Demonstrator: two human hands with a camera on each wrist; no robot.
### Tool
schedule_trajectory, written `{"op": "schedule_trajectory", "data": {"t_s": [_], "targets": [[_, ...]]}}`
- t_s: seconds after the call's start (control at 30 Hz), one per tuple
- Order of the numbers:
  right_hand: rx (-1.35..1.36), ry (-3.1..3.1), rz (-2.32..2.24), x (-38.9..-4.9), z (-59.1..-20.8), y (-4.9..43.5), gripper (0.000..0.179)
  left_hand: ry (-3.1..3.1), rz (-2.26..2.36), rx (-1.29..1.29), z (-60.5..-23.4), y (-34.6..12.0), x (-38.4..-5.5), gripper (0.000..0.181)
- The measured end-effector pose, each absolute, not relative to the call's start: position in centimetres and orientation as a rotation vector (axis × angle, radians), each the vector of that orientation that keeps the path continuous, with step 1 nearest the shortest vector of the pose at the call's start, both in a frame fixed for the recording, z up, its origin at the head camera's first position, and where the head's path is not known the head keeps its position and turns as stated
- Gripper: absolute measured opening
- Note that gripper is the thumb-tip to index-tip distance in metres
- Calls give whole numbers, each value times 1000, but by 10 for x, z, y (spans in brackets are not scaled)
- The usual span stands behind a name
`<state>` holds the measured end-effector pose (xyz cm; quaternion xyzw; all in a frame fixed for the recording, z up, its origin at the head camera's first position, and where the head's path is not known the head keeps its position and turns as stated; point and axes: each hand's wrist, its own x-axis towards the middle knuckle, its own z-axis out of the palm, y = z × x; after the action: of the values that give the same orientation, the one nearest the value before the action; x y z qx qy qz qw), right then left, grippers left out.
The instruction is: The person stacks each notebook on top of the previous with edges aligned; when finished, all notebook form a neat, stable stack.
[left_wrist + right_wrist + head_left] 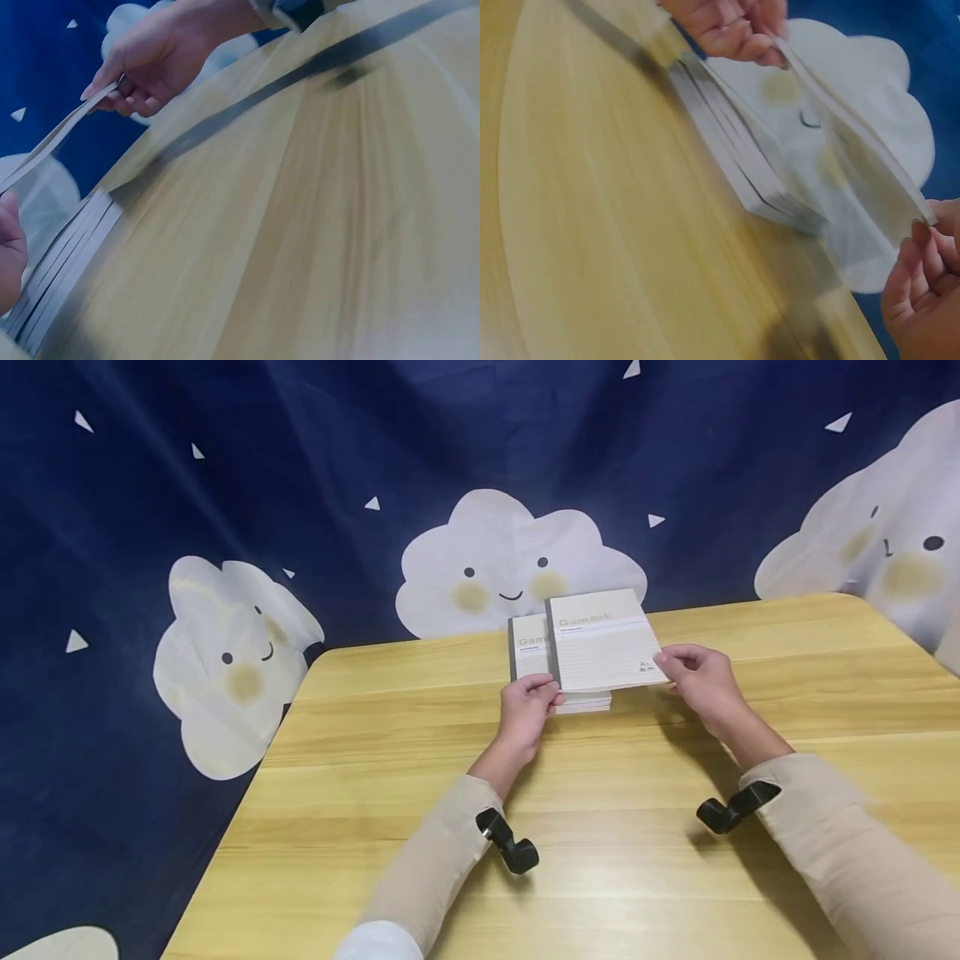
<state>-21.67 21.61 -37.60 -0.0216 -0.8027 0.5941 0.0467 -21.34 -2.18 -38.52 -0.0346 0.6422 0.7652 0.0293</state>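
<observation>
Both hands hold up one thin notebook [603, 647] with a pale cover, a dark spine strip and the word "Gambit". My left hand [522, 714] pinches its lower left corner, by the spine. At the lower right corner, my right hand [701, 685] grips it between thumb and fingers. Behind and below lies a stack of similar notebooks [529, 652], partly hidden by the held one. In the right wrist view the held notebook [859, 142] is tilted above the stack [727, 142], with a gap between them. The left wrist view shows the stack's page edges [67, 259].
The stack rests on a wood-grain table [360, 777] near its far edge. Beyond hangs a dark blue curtain [345, 435] with smiling white clouds and small triangles. A black camera mount sits on each beige sleeve, the left mount [510, 843] and the right mount [735, 808].
</observation>
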Motion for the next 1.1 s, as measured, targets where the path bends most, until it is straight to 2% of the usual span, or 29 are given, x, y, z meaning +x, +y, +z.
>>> {"op": "schedule_trajectory", "data": {"t_s": [0.37,0.7,1.1], "targets": [[-67,-2510,1776,-231,-385,174,41,2133,2234,-104,-392,-63,-220,24],[-67,-2547,1719,-240,-400,155,38,2286,2132,-141,-402,-78,-223,26],[56,-2720,1394,-237,-405,151,37,2772,1675,131,-413,-87,-224,24]]}}
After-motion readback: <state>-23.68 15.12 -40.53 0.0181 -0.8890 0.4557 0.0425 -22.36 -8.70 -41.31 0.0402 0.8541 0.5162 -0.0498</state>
